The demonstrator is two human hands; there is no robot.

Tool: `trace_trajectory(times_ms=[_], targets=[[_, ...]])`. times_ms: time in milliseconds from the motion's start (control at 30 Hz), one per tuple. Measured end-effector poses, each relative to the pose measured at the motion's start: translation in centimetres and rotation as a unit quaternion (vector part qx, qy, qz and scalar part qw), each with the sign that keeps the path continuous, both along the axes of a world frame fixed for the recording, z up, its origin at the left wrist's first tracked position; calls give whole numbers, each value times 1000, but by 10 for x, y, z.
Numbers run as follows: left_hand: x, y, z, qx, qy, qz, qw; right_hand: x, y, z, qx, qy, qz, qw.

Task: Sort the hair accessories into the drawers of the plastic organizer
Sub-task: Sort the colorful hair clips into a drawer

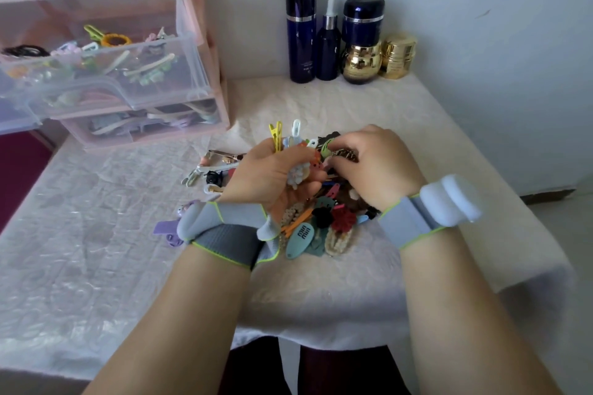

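Observation:
A heap of colourful hair clips (321, 224) lies on the table in front of me. My left hand (266, 173) grips a bunch of clips, among them a yellow one (276, 136) and a white one (296, 128) sticking up past its fingers. My right hand (372, 163) is over the far side of the heap, its fingertips pinching a small clip beside the bunch. At the back left stands the pink plastic organizer (205, 38); one clear drawer (134, 74) is pulled out and holds several accessories.
A few loose clips (208, 167) and purple pieces (167, 229) lie left of the heap. Dark blue bottles (301, 26) and gold jars (397, 56) stand against the back wall. A pale wrinkled cloth (96, 234) covers the table, whose edge drops off at the right and front.

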State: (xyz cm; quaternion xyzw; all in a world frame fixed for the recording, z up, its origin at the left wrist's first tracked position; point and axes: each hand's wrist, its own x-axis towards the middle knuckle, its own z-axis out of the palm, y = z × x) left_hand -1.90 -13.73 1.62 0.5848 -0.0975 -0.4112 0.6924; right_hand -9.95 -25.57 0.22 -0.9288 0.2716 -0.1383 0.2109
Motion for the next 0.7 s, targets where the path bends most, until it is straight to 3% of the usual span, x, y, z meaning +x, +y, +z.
trace_trajectory(times_ms=[100, 267, 400, 700], targets=[[5, 6, -2, 6, -5, 24, 1000, 3, 6, 1, -18, 42, 8, 999], [14, 19, -7, -12, 18, 82, 996, 0, 7, 3, 15, 20, 17, 1000], [15, 22, -6, -45, 40, 95, 994, -6, 3, 0, 68, -54, -4, 996], [5, 17, -2, -99, 98, 89, 986, -13, 7, 6, 219, -212, -46, 951]])
